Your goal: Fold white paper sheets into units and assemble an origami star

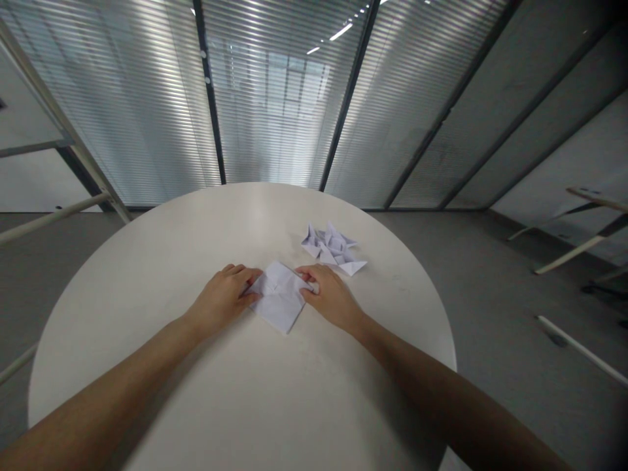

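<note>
A folded square of white paper [280,302] lies on the round table with its corners pointing toward and away from me. Creases meet near its middle. My left hand [226,291] pinches its left corner between thumb and fingers. At the opposite corner, my right hand [328,293] grips the paper the same way, fingertips curled at the edge. Just beyond my right hand sits a cluster of folded white paper pieces [333,246] with pointed tips; it touches neither hand.
The white round table [171,242] carries all the paper. Behind it stands a glass wall with blinds [275,111]. Pale metal bars [53,219] are at the left, and table legs [572,254] stand at the right. A white corner [452,461] shows at the bottom edge.
</note>
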`<state>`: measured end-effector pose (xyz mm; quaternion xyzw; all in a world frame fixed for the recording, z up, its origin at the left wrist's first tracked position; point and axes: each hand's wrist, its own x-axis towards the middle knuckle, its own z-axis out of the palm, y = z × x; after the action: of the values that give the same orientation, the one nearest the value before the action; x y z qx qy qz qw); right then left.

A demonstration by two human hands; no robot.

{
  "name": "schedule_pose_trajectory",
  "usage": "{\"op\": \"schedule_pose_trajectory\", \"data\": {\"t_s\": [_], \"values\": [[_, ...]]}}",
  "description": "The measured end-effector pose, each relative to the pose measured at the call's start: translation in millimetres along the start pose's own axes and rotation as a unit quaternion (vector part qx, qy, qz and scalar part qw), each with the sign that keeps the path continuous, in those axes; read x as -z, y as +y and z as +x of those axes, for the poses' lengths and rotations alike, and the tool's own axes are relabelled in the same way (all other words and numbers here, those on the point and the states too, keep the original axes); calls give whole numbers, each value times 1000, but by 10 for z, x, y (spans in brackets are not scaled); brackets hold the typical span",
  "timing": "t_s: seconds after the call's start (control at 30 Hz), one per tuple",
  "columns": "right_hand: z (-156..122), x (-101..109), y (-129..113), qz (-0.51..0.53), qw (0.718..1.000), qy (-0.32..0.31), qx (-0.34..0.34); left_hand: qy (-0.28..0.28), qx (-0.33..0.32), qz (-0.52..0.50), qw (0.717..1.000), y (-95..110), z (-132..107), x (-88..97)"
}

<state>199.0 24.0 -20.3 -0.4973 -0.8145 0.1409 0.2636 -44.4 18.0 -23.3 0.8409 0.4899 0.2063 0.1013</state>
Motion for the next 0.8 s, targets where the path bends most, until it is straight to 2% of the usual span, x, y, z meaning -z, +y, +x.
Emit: {"op": "schedule_pose_trajectory", "data": {"t_s": [0.4,0.57,0.8], "values": [[5,-14,22,-13,1000,-1,23,-22,57,-32,998,39,-3,11],[6,8,9,-29,999,-22,25,-38,20,-16,999,55,-9,45],[-14,9,56,-18,997,-26,73,-36,-32,-23,999,75,-24,68]]}}
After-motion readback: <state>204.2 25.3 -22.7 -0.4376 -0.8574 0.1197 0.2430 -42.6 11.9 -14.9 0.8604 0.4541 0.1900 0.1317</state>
